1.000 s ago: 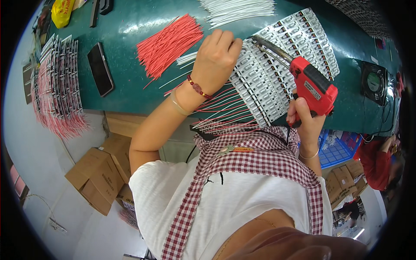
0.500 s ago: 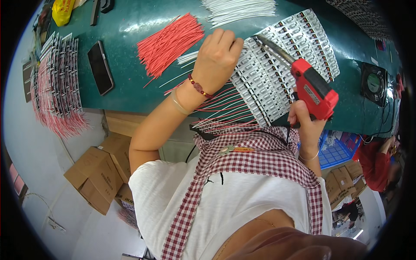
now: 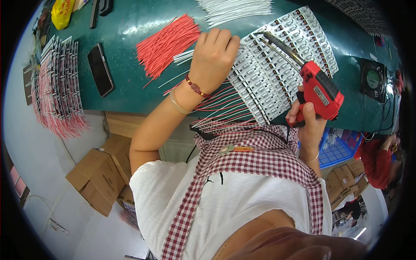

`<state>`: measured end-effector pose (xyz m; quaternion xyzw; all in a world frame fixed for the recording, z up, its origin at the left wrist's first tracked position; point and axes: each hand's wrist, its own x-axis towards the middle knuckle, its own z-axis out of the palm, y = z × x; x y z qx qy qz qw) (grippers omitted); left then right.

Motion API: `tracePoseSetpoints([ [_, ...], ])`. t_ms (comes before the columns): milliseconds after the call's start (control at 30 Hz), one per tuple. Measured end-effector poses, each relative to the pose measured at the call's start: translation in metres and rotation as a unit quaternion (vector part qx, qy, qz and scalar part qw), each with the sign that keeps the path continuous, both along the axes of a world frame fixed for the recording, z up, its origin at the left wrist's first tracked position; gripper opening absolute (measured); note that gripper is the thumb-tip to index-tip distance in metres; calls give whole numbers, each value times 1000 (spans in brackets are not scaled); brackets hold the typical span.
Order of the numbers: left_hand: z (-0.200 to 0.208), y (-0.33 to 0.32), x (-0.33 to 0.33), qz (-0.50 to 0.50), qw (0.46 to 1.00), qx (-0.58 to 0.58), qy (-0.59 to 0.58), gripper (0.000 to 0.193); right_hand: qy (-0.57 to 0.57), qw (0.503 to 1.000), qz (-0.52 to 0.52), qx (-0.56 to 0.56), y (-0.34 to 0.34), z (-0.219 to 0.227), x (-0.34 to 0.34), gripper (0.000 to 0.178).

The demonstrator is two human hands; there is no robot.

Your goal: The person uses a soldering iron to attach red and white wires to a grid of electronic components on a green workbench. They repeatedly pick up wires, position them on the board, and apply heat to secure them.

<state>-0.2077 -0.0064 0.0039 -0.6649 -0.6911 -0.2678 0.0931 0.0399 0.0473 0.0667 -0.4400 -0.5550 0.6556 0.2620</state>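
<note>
Your right hand (image 3: 307, 119) grips the soldering gun (image 3: 321, 92), left hand (image 3: 215, 53) curled, hold unclear; circuit-board panel (image 3: 269, 71) looks part-wired, loose red wires (image 3: 167, 45) remain upper left.

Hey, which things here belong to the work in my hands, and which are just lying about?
Likely part of the work:
soldering gun, in your right hand
circuit boards, under the gun
white wires, piled and jutting from under your left hand
red wires, piled and beside the boards

Likely just lying about:
phone
yellow bag
cardboard boxes, below the table
</note>
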Motion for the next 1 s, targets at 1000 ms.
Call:
tracePoseSetpoints([
  [1000, 4, -3, 11, -32, 998, -50, -19, 23, -106, 994, -19, -5, -10, -2, 13, 15],
])
